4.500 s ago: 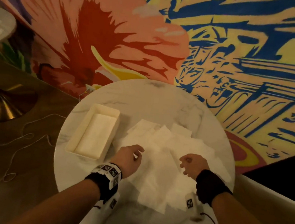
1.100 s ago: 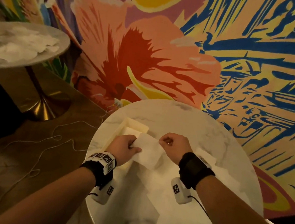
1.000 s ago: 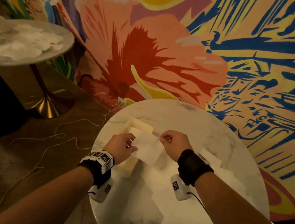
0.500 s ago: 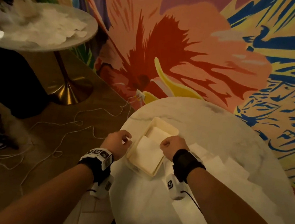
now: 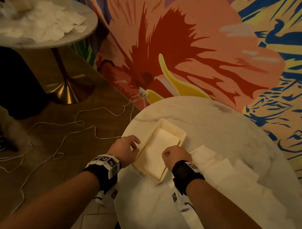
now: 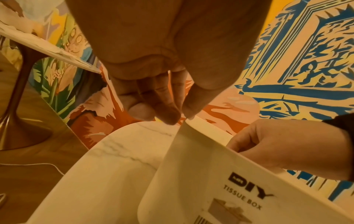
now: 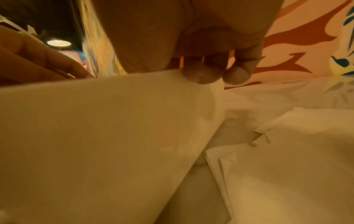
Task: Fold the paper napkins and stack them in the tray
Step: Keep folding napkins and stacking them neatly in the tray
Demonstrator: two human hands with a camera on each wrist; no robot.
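Tray (image 5: 180, 132) sat on the left half of the round marble table (image 5: 221, 123), its long axis running from the near edge by me away toward the mural wall (image 5: 193, 43), slightly angled to the right. Inside it I saw a folded napkin (image 5: 156, 149) lying flat along the same axis. My left hand (image 5: 124, 150) was at the tray's left long wall, thumb and fingertips (image 6: 168, 115) brought together right at the rim; whether they actually pinched the rim or only touched it I could not tell. My right hand (image 5: 174, 154) was at the right wall with fingers curled, tips (image 7: 201, 75) meeting the pale edge in the wrist view, the contact blurred and too close to read as a grip. Loose napkins (image 5: 234, 174) were spread over the table to the right of the tray, their far edges cut off by my forearm
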